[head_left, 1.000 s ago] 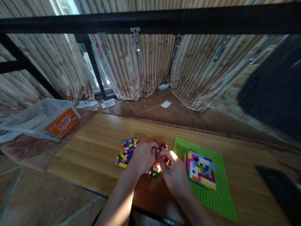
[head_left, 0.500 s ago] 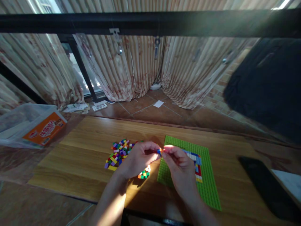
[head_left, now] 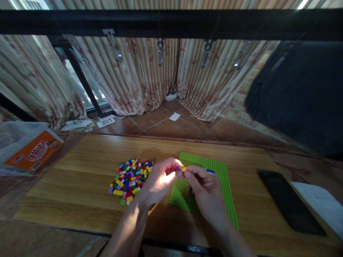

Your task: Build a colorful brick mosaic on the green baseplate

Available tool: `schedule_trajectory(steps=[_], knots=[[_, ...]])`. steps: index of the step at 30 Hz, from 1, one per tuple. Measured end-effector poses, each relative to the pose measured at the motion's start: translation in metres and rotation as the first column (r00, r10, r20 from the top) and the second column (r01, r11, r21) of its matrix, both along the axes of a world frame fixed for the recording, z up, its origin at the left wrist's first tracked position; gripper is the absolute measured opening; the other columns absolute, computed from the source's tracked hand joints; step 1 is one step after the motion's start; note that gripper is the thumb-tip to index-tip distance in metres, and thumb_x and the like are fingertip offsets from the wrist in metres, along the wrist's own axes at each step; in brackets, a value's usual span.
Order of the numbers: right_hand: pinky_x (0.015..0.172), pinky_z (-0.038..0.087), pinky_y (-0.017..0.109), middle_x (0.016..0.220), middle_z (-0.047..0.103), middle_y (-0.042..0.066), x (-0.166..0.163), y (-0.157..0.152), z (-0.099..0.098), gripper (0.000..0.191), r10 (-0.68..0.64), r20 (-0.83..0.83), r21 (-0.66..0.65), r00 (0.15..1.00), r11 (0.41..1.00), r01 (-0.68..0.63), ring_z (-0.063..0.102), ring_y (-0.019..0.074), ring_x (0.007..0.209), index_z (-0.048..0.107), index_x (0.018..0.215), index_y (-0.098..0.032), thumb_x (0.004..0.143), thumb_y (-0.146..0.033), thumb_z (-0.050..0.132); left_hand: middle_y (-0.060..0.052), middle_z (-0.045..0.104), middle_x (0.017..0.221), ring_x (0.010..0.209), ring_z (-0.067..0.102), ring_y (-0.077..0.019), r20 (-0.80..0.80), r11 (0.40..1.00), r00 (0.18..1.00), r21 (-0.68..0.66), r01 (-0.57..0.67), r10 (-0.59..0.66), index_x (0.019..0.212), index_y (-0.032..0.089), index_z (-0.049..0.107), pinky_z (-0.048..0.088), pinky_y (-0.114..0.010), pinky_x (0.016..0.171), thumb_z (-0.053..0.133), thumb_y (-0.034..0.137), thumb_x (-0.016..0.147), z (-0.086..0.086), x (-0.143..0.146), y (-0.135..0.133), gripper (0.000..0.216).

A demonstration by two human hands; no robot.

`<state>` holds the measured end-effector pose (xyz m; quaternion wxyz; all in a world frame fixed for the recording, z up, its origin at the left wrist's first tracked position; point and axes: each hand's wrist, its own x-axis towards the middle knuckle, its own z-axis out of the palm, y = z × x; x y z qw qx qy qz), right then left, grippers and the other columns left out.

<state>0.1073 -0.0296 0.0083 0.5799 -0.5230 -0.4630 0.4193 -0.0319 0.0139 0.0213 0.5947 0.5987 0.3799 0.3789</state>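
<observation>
Bricks (head_left: 181,168), tiny, blue w/ yellow & some red-orange, are up btwn the fingertips of both hands, over the far left part of the green baseplate (head_left: 229,200); exact no. of pcs can't be told, fingers cover some. L hand (head_left: 160,180) has thumb & index in a narrow pinch on them from the left, sunlight bright on its thumb side. R hand (head_left: 207,189) pinches from the right, thumb & index close tog., other fingers curled in. Under/behind R hand, on the baseplate, sits a multicolour brick build (head_left: 210,171), mostly hidden; a far edge w/ white & blue shows, plus a bit at its left side.

Left of L hand: loose brick pile (head_left: 131,178), mixed cols (yellow, purple, red, green, blue, white etc.), spread on the wooden table (head_left: 80,167). Right of baseplate, well apart: black flat slab (head_left: 289,201), poss. a phone, lying at an angle; white sheet (head_left: 318,200) just beyond it to the right.

Far left, beside table: clear plastic tub (head_left: 21,132) w/ orange label (head_left: 36,151). Far side: brown tiled floor (head_left: 160,123) w/ small white paper (head_left: 174,116), striped curtains (head_left: 139,78) behind, black bar (head_left: 171,24) across the top. Far right: big dark cloth-like item (head_left: 297,96), can't tell what.
</observation>
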Motion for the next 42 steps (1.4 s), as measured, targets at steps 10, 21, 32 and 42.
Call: schedule_trajectory(steps=[10,21,32,42], knots=[[0.059,0.050,0.026,0.071,0.069,0.001,0.049,0.000,0.004,0.021,-0.120,-0.021,-0.058,0.993,0.991,0.119,0.060,0.0131,0.063,0.074,0.080,-0.021,0.070,-0.039,0.074,0.000,0.060,0.077,0.072,0.054,-0.0119,-0.067,0.999,0.997,-0.023,-0.046,0.044,0.083,0.017,0.061,0.043,-0.023,0.069,0.064,0.028,0.077,-0.012,0.011,-0.001,0.014],[0.067,0.050,0.029,0.093,0.066,0.005,0.105,-0.006,-0.014,0.020,-0.020,0.541,-0.011,0.841,0.999,0.030,0.063,0.0183,0.085,0.076,0.081,-0.024,0.078,-0.041,0.066,-0.002,0.066,0.079,0.075,0.060,-0.0163,-0.178,0.997,0.981,-0.023,-0.080,0.074,0.084,0.016,0.061,0.046,-0.026,0.068,0.058,0.027,0.075,-0.026,0.023,0.000,0.015],[0.070,0.051,0.031,0.096,0.063,0.005,0.100,-0.004,-0.020,0.015,-0.034,0.534,-0.035,0.845,0.997,0.062,0.061,0.0190,0.088,0.075,0.074,-0.024,0.074,-0.038,0.068,-0.003,0.069,0.085,0.080,0.064,-0.0190,-0.159,0.995,0.985,-0.063,-0.074,0.064,0.087,0.016,0.061,0.049,-0.030,0.072,0.058,0.025,0.074,-0.026,0.028,0.000,0.017],[0.068,0.050,0.031,0.081,0.066,0.004,0.090,0.002,-0.021,0.024,-0.109,0.102,-0.243,0.989,0.961,0.131,0.061,0.0167,0.074,0.070,0.063,-0.018,0.051,-0.036,0.081,-0.003,0.069,0.085,0.081,0.064,-0.0191,-0.146,0.997,0.988,-0.046,-0.058,0.050,0.088,0.016,0.062,0.049,-0.029,0.072,0.058,0.025,0.075,-0.029,0.026,-0.001,0.016]])
